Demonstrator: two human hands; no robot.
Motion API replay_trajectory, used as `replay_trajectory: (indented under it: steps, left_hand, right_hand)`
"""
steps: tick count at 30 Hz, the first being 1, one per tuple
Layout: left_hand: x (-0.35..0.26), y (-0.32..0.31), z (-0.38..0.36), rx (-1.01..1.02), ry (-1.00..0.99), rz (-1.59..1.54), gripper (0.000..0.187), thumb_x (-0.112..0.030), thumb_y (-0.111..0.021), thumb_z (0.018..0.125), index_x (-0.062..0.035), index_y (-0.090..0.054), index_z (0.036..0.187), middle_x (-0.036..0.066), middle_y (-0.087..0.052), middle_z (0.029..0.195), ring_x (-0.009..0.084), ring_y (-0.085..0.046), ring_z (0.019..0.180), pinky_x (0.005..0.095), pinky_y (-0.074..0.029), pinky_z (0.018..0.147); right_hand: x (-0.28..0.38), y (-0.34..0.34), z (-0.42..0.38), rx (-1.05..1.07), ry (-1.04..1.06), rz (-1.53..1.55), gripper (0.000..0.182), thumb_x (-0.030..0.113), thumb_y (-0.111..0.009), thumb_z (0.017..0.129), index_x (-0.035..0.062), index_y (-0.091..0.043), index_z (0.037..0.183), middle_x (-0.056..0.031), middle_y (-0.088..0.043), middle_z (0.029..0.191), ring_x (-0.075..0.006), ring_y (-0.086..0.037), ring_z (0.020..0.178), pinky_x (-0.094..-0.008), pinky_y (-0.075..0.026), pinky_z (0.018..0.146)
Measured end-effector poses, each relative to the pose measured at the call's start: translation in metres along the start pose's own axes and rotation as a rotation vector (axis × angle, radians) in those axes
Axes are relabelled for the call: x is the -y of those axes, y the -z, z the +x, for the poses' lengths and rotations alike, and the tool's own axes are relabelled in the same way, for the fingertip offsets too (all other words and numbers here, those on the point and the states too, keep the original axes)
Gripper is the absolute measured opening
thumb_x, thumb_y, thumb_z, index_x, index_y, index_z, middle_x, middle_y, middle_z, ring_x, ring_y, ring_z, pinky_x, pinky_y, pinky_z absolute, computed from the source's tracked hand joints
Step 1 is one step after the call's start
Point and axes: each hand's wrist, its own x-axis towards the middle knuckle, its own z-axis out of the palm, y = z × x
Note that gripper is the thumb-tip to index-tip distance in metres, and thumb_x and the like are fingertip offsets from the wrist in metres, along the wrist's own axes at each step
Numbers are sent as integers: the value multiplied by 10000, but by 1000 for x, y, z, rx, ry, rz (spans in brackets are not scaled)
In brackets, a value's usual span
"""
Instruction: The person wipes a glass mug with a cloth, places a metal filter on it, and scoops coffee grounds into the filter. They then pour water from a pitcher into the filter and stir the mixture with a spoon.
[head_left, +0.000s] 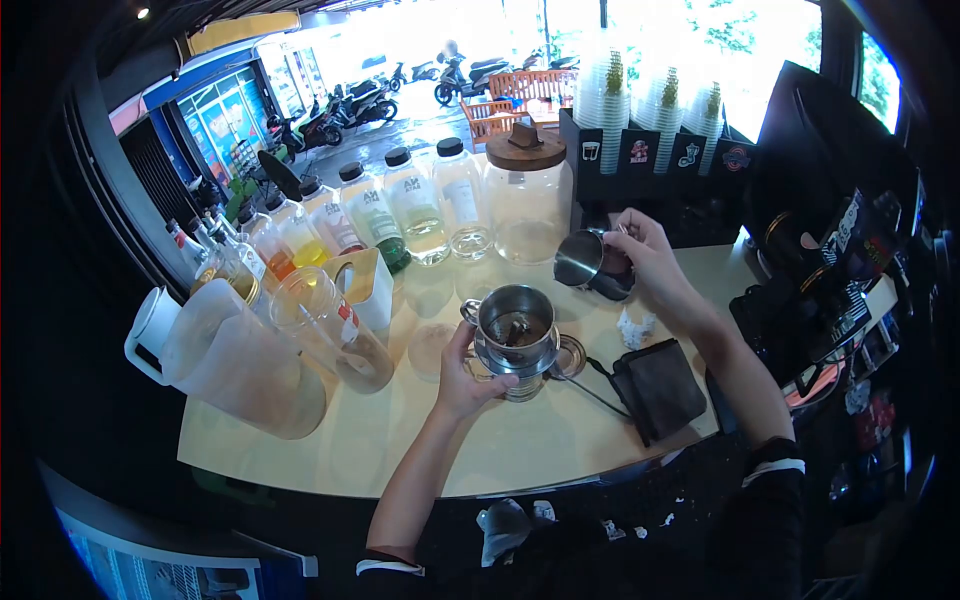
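My left hand [465, 375] is wrapped round a small metal cup with a loop handle [516, 320], which has dark matter and some liquid inside. The cup sits over a clear glass [523, 388]. In my right hand [645, 250] is a steel pitcher [580, 258], gripped by its handle, tilted, to the right of and beyond the cup. A round metal lid [570, 356] lies beside the glass. Right of it are a black folded cloth [658, 392] and a crumpled white tissue [636, 328].
Labelled bottles with black caps [415, 210] line the table's far left, beside a wooden-lidded jar [528, 200]. Large plastic jugs [250, 360] stand at the left. Stacked plastic cups [602, 95] fill a black holder [650, 155] at the back right.
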Motion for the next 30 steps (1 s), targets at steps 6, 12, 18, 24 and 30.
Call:
replay_trajectory:
  steps: [6, 12, 18, 24, 30]
  left_hand:
    - [-2, -1, 0, 3, 21, -40, 829, -428, -843, 575, -19, -513, 1217, 84, -608, 1118, 209, -566, 1077, 350, -420, 929]
    - [-3, -1, 0, 4, 19, -7, 841, -435, -842, 577, -19, -502, 1224, 94, -605, 1124, 214, -564, 1083, 351, -422, 933]
    - [-3, -2, 0, -1, 14, -32, 851, -446, -842, 575, -21, -499, 1227, 92, -607, 1125, 211, -576, 1066, 343, -436, 913]
    - [-4, -3, 1, 0, 0, -40, 850, -449, -843, 571, -25, -502, 1225, 81, -612, 1115, 197, -584, 1051, 335, -446, 892]
    - [2, 2, 0, 16, -6, 14, 841, -429, -848, 577, -34, -500, 1233, 66, -614, 1111, 180, -594, 1028, 326, -449, 879]
  right_hand:
    - [-64, 13, -8, -57, -144, 139, 161, 111, -596, 894, 83, -482, 784, 43, -466, 666, -36, -422, 604, -207, -342, 568]
    - [-96, 5, -20, -136, -244, 340, 123, 122, -572, 917, 78, -485, 842, 13, -507, 717, -63, -474, 670, -227, -386, 617]
    - [-114, 4, -35, -168, -294, 446, 122, 146, -565, 934, 63, -490, 885, -12, -539, 770, -97, -516, 691, -257, -447, 677]
    - [-107, 8, -38, -207, -109, -211, 130, 132, -591, 910, 39, -524, 972, -66, -569, 817, -146, -577, 786, -296, -477, 681]
    - [-23, -2, -101, 514, 124, -725, 211, 82, -582, 858, 83, -565, 1068, -90, -576, 895, -225, -592, 860, -344, -479, 744]
